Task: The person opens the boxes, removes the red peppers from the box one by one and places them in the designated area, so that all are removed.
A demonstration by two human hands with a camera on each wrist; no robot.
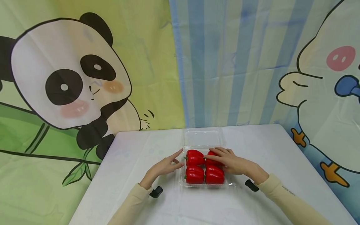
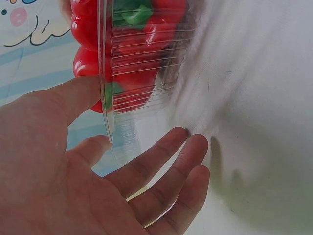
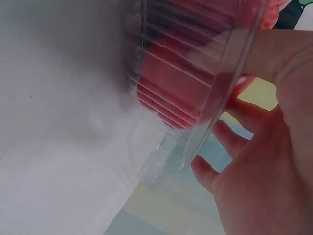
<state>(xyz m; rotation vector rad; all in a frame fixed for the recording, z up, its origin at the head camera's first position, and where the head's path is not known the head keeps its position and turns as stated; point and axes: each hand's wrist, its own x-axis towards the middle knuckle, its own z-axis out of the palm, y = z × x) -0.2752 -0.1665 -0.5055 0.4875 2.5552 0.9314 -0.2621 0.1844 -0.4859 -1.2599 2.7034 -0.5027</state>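
Several red bell peppers (image 1: 194, 174) with green stems lie in two rows inside a clear plastic box (image 1: 202, 185). My right hand (image 1: 234, 162) reaches in from the right and holds the back right bell pepper (image 1: 211, 153), covering much of it. In the right wrist view the thumb (image 3: 210, 53) shows through the box's ribbed wall, against the pepper. At the box's left side is my left hand (image 1: 166, 165), fingers spread and holding nothing. One of its fingers (image 2: 80, 93) is at the rim beside a pepper in the left wrist view; the others are extended below.
The box's clear lid (image 1: 203, 137) lies folded back behind it on the white table (image 1: 152, 147). A curtain (image 1: 157, 62) with a printed panda and stripes hangs behind the table's back edge. Dark wrist cameras (image 1: 156, 192) sit at both cuffs.
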